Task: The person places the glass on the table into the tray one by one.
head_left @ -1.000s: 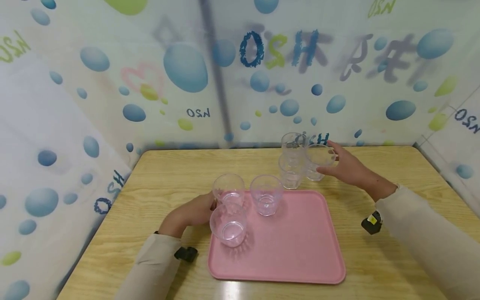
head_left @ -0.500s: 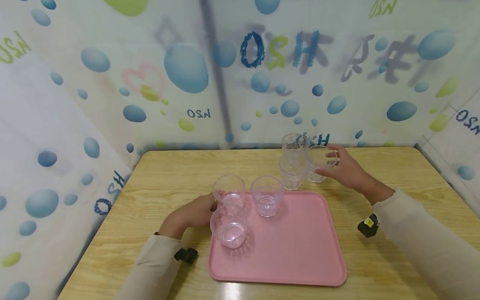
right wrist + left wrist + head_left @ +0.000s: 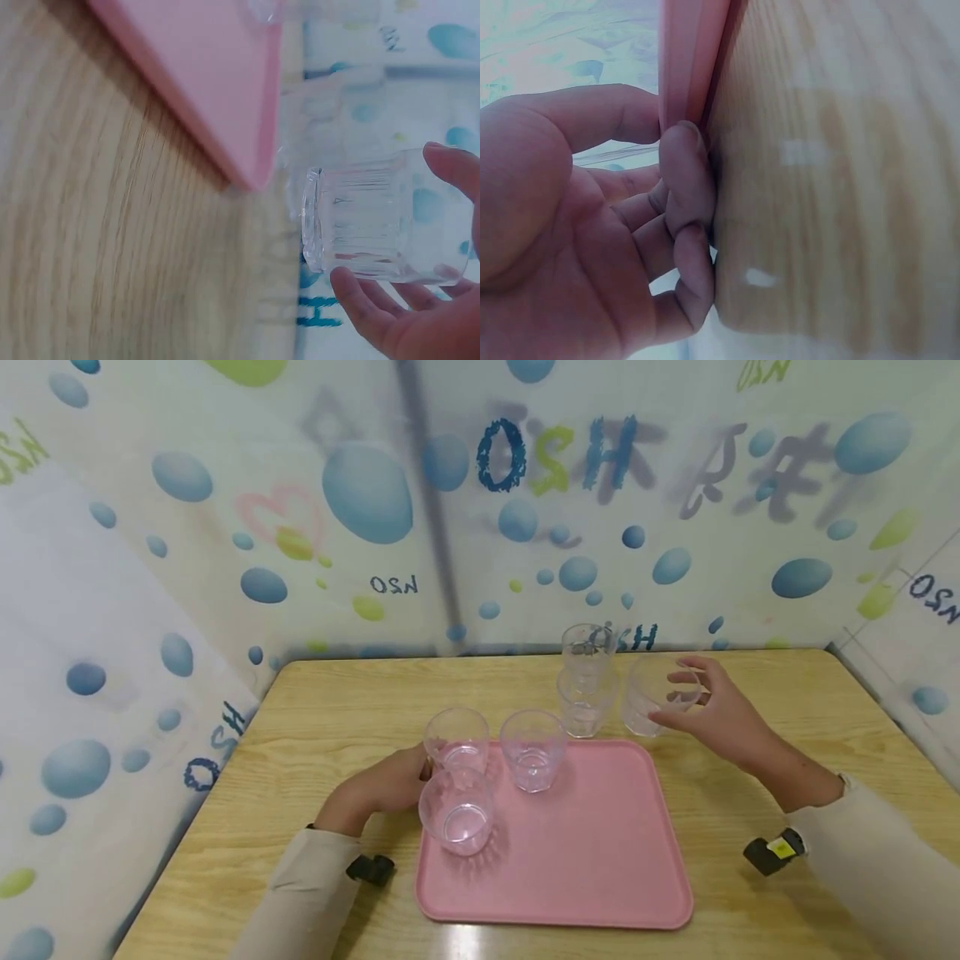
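My left hand point(image 3: 386, 783) grips the left rim of a pink tray point(image 3: 592, 852). In the left wrist view, the thumb lies on one side of the tray rim point(image 3: 694, 60) and curled fingers on the other. A clear cup point(image 3: 640, 714) is between the thumb and fingers of my right hand point(image 3: 731, 718), behind the tray's far right corner. The right wrist view shows this ribbed cup point(image 3: 364, 217) off the table. On the tray's left part stand a front cup point(image 3: 459, 827), a cup point(image 3: 457, 731) behind it and another cup point(image 3: 533, 760) to the right.
Two more clear cups, a nearer cup point(image 3: 583, 710) and a farther cup point(image 3: 587, 647), stand behind the tray, left of my right hand. The wooden table point(image 3: 352, 710) ends at a patterned curtain point(image 3: 480, 552).
My right hand has drawn the cup to the right and slightly toward me, widening its distance from the two cups behind the tray. The left hand and the tray have stayed put.
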Demonstrator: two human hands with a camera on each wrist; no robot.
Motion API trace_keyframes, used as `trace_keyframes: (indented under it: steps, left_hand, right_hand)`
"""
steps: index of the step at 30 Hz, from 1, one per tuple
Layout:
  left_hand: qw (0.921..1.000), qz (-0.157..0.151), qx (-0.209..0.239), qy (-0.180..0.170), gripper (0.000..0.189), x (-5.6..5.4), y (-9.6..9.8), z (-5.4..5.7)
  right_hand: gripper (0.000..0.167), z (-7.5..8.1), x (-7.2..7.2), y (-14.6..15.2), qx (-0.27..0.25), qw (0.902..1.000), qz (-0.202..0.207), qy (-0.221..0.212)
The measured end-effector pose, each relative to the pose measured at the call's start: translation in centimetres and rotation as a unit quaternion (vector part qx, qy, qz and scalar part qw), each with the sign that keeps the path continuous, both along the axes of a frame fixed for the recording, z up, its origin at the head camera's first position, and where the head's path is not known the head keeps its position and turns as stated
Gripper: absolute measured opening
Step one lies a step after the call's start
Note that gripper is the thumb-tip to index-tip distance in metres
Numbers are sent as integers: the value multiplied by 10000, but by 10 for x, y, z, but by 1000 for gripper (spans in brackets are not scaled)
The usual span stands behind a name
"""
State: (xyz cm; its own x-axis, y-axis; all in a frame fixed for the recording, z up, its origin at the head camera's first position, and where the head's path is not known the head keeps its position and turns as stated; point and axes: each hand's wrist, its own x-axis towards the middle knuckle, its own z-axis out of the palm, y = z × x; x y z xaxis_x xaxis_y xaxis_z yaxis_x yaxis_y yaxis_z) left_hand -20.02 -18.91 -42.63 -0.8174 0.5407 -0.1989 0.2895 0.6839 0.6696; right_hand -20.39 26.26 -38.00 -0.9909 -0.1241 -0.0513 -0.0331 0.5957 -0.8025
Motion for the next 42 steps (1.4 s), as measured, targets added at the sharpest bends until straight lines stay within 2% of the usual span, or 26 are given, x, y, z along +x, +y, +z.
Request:
trace_keyframes:
  steps: [7,11,18,23,31,35,42]
  left_hand:
    - [10000,-53,19,-37,40,-1,-1,3]
    - [10000,-15,9,-51,36,-1,-2,4]
    - [10000,-18,-14,52,44,-1,-2,1]
    - [10000,-9,43,41,50,0,-3,1]
    - [9999,-70,66,73,46,-1,-2,-3]
    - [10000,-7,21,51,51,-2,-2,-4]
    - [10000,15,4,-20,59,-1,-1,-3]
  right_hand:
    - [97,15,26,-9,-279,9994,205,44]
    - [95,16,38,-17,-289,9988,397,56]
    - [91,14,57,-33,-466,9956,807,75]
    - [90,8,69,-47,-723,9918,1056,-58]
    - [87,-10,85,-68,-927,9855,1390,-298]
    - [88,-19,89,-77,-997,9820,1599,-161]
    - [91,-29,93,-90,-970,9815,1647,131]
